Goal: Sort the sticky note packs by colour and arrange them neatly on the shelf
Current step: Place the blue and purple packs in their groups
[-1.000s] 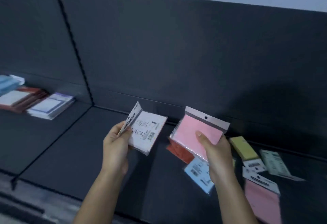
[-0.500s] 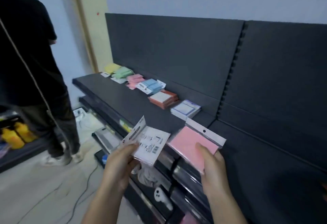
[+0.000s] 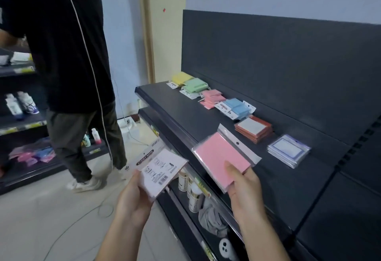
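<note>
2 sticky-note packs held up at the front of a dark shelf (image 3: 185, 120).
The left hand (image 3: 132, 203) pinches a white pack (image 3: 158, 170), its printed back showing a barcode and a "STICKY NOTE" header. The right hand (image 3: 245, 190) pinches a pink pack (image 3: 222, 157) in clear wrap with a white hang tab, thumb on top, over the shelf's front edge. Along the shelf's back lie 6 piles: yellow (image 3: 181, 77), green (image 3: 195, 86), pink (image 3: 212, 97), blue (image 3: 237, 106), orange (image 3: 253, 128), purple-bordered (image 3: 288, 151).

Dark grey shelf (image 3: 185, 120): yellow packs (image 3: 181, 77), green packs (image 3: 195, 85), pink packs (image 3: 212, 96), blue packs (image 3: 237, 106), red packs (image 3: 253, 129), purple-bordered packs (image 3: 288, 150). In hand: rosy pack (image 3: 220, 157), barcoded white pack (image 3: 160, 170).
</note>
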{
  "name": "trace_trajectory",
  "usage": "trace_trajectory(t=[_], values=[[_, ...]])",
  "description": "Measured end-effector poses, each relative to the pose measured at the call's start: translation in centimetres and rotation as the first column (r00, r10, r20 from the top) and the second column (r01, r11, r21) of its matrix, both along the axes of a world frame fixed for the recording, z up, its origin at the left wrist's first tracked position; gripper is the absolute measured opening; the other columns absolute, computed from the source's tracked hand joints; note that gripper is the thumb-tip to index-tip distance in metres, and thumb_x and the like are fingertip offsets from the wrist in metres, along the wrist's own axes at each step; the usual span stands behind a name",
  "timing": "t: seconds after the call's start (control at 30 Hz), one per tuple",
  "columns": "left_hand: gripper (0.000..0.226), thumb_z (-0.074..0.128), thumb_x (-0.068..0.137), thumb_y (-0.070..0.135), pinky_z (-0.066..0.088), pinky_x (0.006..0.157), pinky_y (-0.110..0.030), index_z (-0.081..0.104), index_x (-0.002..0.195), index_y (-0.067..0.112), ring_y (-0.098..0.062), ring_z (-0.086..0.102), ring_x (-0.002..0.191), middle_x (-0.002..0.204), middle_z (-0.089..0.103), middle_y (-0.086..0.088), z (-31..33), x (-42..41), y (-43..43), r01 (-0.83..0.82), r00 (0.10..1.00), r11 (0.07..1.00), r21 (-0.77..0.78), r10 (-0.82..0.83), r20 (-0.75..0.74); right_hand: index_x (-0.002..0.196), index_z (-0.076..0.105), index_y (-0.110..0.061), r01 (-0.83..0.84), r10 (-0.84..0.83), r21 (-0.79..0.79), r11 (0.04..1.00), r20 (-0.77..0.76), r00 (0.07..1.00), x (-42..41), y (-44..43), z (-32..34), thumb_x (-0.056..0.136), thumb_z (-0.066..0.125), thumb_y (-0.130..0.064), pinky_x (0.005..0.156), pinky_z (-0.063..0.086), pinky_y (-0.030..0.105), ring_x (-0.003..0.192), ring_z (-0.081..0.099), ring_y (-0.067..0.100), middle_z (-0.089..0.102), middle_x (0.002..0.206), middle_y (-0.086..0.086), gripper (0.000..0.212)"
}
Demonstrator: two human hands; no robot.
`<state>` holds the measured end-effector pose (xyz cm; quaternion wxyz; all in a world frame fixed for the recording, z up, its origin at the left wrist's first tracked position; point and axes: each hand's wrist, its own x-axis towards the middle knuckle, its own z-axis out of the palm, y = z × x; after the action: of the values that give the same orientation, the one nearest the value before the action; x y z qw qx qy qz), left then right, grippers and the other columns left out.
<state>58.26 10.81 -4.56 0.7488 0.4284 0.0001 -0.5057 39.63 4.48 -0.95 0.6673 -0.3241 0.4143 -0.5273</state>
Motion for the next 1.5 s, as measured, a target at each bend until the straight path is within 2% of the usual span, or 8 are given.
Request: trace_trajectory(t=[0.17,0.33,0.43,0.53,0.7,1.0,1.37,1.5], values=[[0.026,0.035,0.095,0.003,0.052,0.067,-0.031,0.054,0.112,-0.002,-0.021,0.068,0.084,0.107,0.066,-0.019,0.2,4.1,-3.7,0.064,0.998,0.998,0.024,-0.065,0.027,0.109,0.059,-0.009,0.037,-0.044,0.094,0.995,0.074,0.996,5.2,-5.2,-1.3,0.088,0.053,0.004,0.054,0.053,0.015,0.081,0.064,0.013,0.068,0.093,0.002,0.025],[0.022,0.040,0.096,0.005,0.047,0.042,-0.012,0.053,0.080,-0.002,-0.010,0.060,0.040,0.058,0.066,-0.012,1.3,8.4,-12.1,0.069,0.994,0.993,0.096,-0.077,0.081,0.102,0.056,-0.005,0.013,-0.022,0.119,0.993,0.070,0.997,9.7,-13.3,-1.2,0.087,0.045,0.009,0.043,0.045,0.013,0.065,0.052,0.010,0.062,0.086,0.004,0.024],[0.028,0.046,0.095,0.013,0.051,0.091,-0.037,0.054,0.109,-0.009,-0.028,0.067,0.091,0.100,0.067,-0.022,1.8,10.6,-17.3,0.088,0.984,0.987,0.135,-0.107,0.143,0.100,0.059,-0.010,0.061,-0.066,0.092,0.994,0.061,0.996,11.3,-18.7,-0.6,0.088,0.045,0.010,0.051,0.045,0.016,0.070,0.055,0.008,0.064,0.087,0.001,0.027],[0.039,0.047,0.095,0.011,0.048,0.089,-0.040,0.043,0.132,-0.003,-0.031,0.058,0.112,0.122,0.060,-0.020,2.9,12.0,-21.5,0.033,0.981,0.995,0.096,-0.050,0.188,0.104,0.062,-0.012,0.117,-0.118,0.041,0.992,0.026,0.993,12.6,-23.9,0.2,0.089,0.047,0.008,0.068,0.047,0.022,0.076,0.059,0.009,0.067,0.089,-0.002,0.029],[0.011,0.048,0.094,0.006,0.047,0.074,-0.031,0.053,0.086,0.013,-0.012,0.069,0.067,0.075,0.072,-0.002,2.9,13.4,-26.4,0.082,0.955,0.991,0.105,-0.108,0.276,0.108,0.058,-0.008,0.207,-0.205,0.012,0.978,-0.067,0.976,13.7,-30.5,-0.5,0.088,0.052,0.006,0.064,0.046,0.019,0.077,0.059,0.009,0.066,0.095,0.002,0.024],[0.020,0.044,0.094,0.003,0.042,0.038,-0.015,0.053,0.076,0.004,-0.010,0.057,0.040,0.050,0.062,-0.004,4.5,15.8,-40.0,0.374,0.822,0.917,0.140,-0.397,0.408,0.115,0.046,-0.013,0.341,-0.347,-0.073,0.937,-0.275,0.896,15.7,-38.8,-1.9,0.084,0.060,0.004,0.062,0.047,0.023,0.079,0.061,0.008,0.062,0.089,-0.005,0.038],[0.013,0.057,0.090,0.006,0.052,0.084,-0.046,0.049,0.093,0.016,-0.033,0.066,0.091,0.099,0.068,-0.018,3.3,14.6,-54.3,0.626,0.567,0.740,0.245,-0.648,0.509,0.117,0.050,-0.017,0.481,-0.440,-0.140,0.865,-0.671,0.596,17.7,-43.4,-2.8,0.078,0.068,-0.004,0.069,0.052,0.025,0.084,0.063,0.012,0.064,0.095,-0.002,0.045],[0.017,0.054,0.088,-0.002,0.056,0.072,-0.035,0.050,0.099,0.010,-0.019,0.065,0.081,0.095,0.066,-0.010,2.6,13.6,-56.2,0.687,0.414,0.681,0.254,-0.654,0.633,0.116,0.059,-0.013,0.505,-0.439,-0.140,0.852,-0.716,0.543,17.7,-43.5,-2.7,0.085,0.053,0.002,0.076,0.051,0.024,0.088,0.060,0.009,0.065,0.104,-0.001,0.036]])
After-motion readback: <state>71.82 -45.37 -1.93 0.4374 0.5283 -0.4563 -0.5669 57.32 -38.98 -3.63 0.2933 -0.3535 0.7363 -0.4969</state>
